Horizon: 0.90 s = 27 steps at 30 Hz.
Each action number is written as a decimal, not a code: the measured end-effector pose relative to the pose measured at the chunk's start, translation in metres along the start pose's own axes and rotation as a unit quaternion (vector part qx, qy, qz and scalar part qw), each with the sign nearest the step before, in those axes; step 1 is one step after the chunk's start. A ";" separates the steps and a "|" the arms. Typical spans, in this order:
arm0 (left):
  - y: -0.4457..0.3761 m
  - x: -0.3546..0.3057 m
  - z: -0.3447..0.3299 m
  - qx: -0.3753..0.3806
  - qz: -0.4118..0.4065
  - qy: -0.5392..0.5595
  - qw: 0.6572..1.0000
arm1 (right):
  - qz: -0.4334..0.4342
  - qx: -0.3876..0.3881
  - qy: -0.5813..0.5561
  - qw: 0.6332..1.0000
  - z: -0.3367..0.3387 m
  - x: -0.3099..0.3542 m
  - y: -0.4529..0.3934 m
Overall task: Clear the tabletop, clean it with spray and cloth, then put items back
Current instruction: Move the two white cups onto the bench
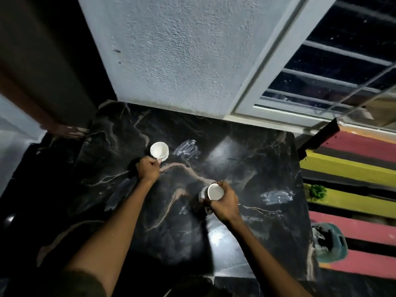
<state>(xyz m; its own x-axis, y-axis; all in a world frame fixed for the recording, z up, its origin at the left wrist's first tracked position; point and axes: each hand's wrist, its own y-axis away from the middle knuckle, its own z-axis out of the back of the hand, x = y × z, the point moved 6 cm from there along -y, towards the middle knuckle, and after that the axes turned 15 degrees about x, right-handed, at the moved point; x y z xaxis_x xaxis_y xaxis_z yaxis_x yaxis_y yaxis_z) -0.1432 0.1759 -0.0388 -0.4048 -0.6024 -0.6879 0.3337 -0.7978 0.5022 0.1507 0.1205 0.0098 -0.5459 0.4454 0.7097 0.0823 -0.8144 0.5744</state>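
Head view looks down on a black marbled tabletop [246,168], white smears still on it, so I'd judge this is either clearing or putting back; I cannot tell which. The left hand [149,169] pinches the handle of a white cup [159,150] at the table's far left. The right hand [224,202] is wrapped round a second cup [215,191], tilted, near the middle. Nothing blocks either. A striped mat [353,211] and teal cap [329,243] lie beside the table.
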 end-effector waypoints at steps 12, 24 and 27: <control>0.123 -0.029 -0.122 0.127 -0.046 0.211 0.968 | 0.004 -0.077 -0.073 0.994 0.078 -0.078 0.050; 0.318 -0.101 -0.328 0.233 -0.118 0.151 0.953 | 0.047 -0.186 -0.073 0.979 0.257 -0.222 0.170; 0.358 -0.125 -0.391 0.251 -0.144 0.143 0.947 | 0.042 -0.212 -0.070 0.974 0.318 -0.272 0.201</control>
<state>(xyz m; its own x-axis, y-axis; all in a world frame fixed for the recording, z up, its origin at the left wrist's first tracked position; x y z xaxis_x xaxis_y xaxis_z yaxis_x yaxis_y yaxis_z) 0.3601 -0.0239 0.0220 -0.1458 -0.3839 -0.9118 -0.2300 -0.8832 0.4086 0.5809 -0.0466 0.0619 -0.4306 0.3918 0.8131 -0.2465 -0.9177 0.3117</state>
